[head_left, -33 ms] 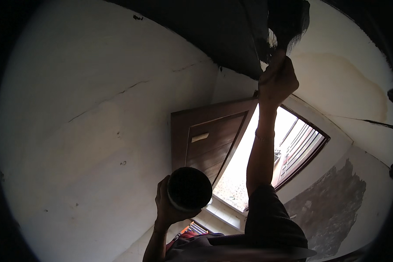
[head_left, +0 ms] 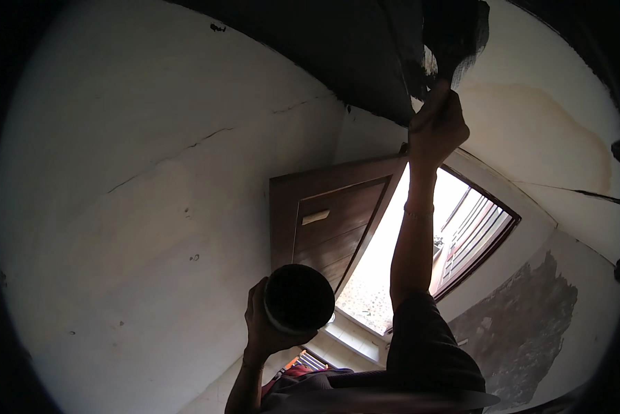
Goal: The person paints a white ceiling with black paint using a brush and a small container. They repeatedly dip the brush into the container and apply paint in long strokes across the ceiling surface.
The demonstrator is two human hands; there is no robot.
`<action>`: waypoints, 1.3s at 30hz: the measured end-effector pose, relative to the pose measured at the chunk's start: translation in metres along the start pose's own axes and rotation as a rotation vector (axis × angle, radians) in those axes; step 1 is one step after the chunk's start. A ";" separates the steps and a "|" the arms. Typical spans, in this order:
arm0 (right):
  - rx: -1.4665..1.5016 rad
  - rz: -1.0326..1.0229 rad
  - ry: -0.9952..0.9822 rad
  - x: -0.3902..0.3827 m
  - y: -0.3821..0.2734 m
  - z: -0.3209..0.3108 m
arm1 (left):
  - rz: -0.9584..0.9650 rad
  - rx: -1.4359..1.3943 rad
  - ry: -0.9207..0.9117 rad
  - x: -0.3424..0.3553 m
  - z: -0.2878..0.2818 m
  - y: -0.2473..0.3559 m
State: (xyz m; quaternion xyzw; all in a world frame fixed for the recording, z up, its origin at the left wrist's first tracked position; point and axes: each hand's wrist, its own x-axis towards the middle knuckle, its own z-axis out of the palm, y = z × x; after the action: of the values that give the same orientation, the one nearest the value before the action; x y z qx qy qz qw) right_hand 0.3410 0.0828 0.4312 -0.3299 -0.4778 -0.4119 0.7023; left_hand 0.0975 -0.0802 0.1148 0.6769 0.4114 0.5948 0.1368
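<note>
Right hand (head_left: 440, 127) grips a dark-bristled paintbrush (head_left: 455, 41) overhead; left hand (head_left: 265, 324) clutches a round dark can (head_left: 300, 298); pale ceiling (head_left: 544, 138) partly blackened, much remains.

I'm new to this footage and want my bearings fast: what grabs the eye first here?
The raised right hand, top right, holds a brush against the ceiling, where a dark painted area meets the pale, unpainted part. Lower centre, the left hand grips a round dark container. Behind them a brown wooden door stands open beside a bright opening, and the white wall on the left shows long cracks.
</note>
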 end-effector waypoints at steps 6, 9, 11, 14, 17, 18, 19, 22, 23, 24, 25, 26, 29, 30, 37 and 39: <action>-0.157 0.197 -0.123 -0.040 0.135 0.062 | 0.006 -0.012 -0.009 0.002 0.002 0.000; -0.364 0.292 -0.268 -0.088 0.199 0.077 | 0.007 0.001 0.002 0.004 0.003 0.001; -0.304 0.461 -0.313 -0.119 0.221 0.077 | 0.018 0.009 0.016 0.004 0.002 0.002; -0.244 0.645 -0.304 -0.130 0.223 0.082 | 0.032 0.012 0.038 0.004 -0.001 0.001; -0.183 0.745 -0.306 -0.091 0.194 0.093 | 0.024 0.041 0.036 0.004 -0.004 0.001; -0.131 0.731 -0.314 -0.072 0.182 0.094 | 0.031 0.059 0.033 0.003 -0.005 0.001; -0.058 0.770 -0.208 -0.048 0.163 0.109 | 0.037 0.075 0.030 0.003 -0.004 0.001; 0.459 0.741 -0.181 -0.009 0.104 0.100 | 0.005 0.016 0.050 0.002 -0.003 0.001; 0.471 0.726 -0.213 -0.002 0.082 0.091 | -0.005 0.024 0.050 0.001 -0.003 0.000; 0.458 0.685 -0.222 -0.003 0.061 0.078 | -0.017 0.035 0.049 0.000 -0.003 0.000; 0.445 0.642 -0.233 -0.005 0.039 0.065 | -0.030 0.044 0.050 -0.001 -0.003 0.000; 0.359 0.506 -0.187 -0.009 0.019 0.055 | -0.020 0.053 0.051 -0.001 -0.004 -0.001; 0.196 0.211 -0.076 -0.018 -0.020 0.036 | -0.004 0.066 0.058 -0.003 -0.008 -0.004; 0.204 0.193 -0.055 -0.020 -0.024 0.035 | -0.009 0.062 0.058 -0.004 -0.010 -0.005; -0.098 0.268 -0.182 -0.037 0.097 0.076 | -0.039 0.019 0.052 -0.006 -0.014 -0.004; -0.175 0.399 -0.226 -0.056 0.147 0.085 | -0.037 0.024 0.056 -0.006 -0.015 -0.003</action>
State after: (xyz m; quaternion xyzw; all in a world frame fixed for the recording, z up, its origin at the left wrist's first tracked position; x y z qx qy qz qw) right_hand 0.4271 0.2351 0.3958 -0.5210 -0.4412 -0.2654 0.6808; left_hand 0.0827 -0.0878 0.1123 0.6538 0.4347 0.6060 0.1279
